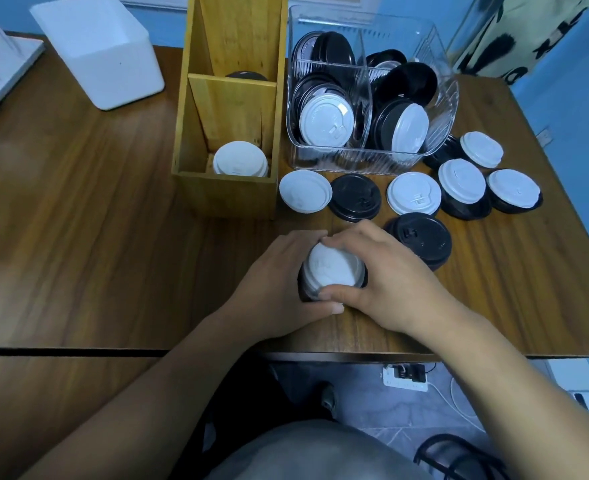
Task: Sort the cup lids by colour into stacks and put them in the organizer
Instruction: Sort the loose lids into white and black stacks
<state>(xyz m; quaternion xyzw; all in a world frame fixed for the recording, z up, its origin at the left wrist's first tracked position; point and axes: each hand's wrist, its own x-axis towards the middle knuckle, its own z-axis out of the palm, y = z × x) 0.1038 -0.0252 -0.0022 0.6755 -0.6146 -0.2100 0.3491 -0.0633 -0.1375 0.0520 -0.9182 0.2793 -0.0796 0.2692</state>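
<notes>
Both your hands are clasped round one small stack of lids (332,268) near the front edge of the wooden table (78,220). Your left hand (275,282) curls round its left side and your right hand (393,282) closes on it from the right, with the fingertips meeting over the far rim. The top lid is white and dark lids show under it at the left; you cannot tell whether the stack rests on the table or is lifted. Beyond your hands and to the left stands the wooden organizer (227,195), with a stack of white lids (240,164) in its front compartment and a dark lid (246,76) just visible in the rear one. Between you and the organizer's right corner lies a loose white lid (305,191), with a loose black lid (355,198) just beside it and another white lid (414,194) further right. A black lid (421,240) sits close by your right knuckles. Behind these stands a clear ribbed bin (355,161) holding black and white lids jumbled on edge. At its right, three white lids sit on black ones (462,181). A white box (102,50) stands at the far left, well apart
</notes>
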